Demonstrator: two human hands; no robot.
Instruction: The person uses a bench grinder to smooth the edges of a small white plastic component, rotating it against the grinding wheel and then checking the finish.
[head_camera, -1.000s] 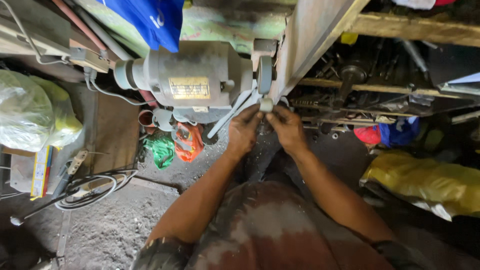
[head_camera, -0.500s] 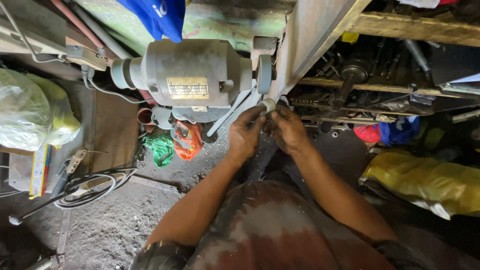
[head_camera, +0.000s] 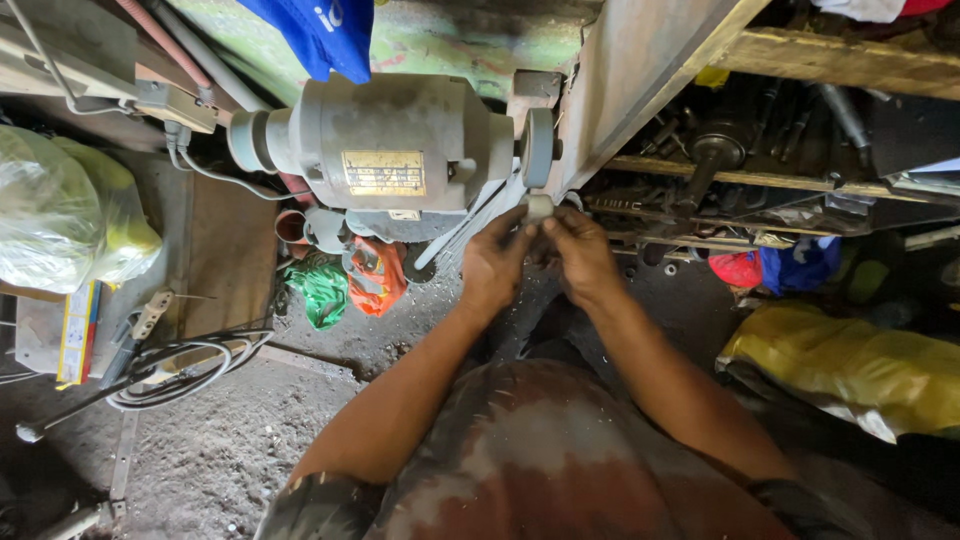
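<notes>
Fingers (head_camera: 520, 228) of left hand (head_camera: 492, 265) and right hand (head_camera: 580, 255) pressed together from both sides, pinching small pale rounded metal piece (head_camera: 538, 206) between the tips. Piece held just below grey disc-shaped grinding wheel (head_camera: 538, 146), at its lower edge; touching or a hair apart, cannot tell. Both forearms stretched forward from a mottled brown and grey shirt (head_camera: 560, 460) at bottom of view.

Wheel mounted on right end of dusty grey bench grinder motor with yellowed rectangular plate (head_camera: 385, 150); second, smaller grey wheel (head_camera: 250, 140) on its left end. Slanted grey metal panel (head_camera: 650, 70) just right of the wheel, leaning up and away. Long thin metal rods (head_camera: 470, 222) angled down beneath the motor, beside left hand.

Crumpled orange plastic bag (head_camera: 375, 275) and crumpled green plastic bag (head_camera: 320, 290) on dirt floor under the motor. Coiled black cable (head_camera: 170, 370) farther left on the floor, near a clear plastic bag with yellow contents (head_camera: 70, 215). Blue cloth (head_camera: 325, 30) hanging above the motor. Wooden shelf cluttered with dark metal parts (head_camera: 760, 170) to the right; red and blue cloth bundle (head_camera: 770, 265) below it, and yellow plastic sack (head_camera: 850, 365) lower right.
</notes>
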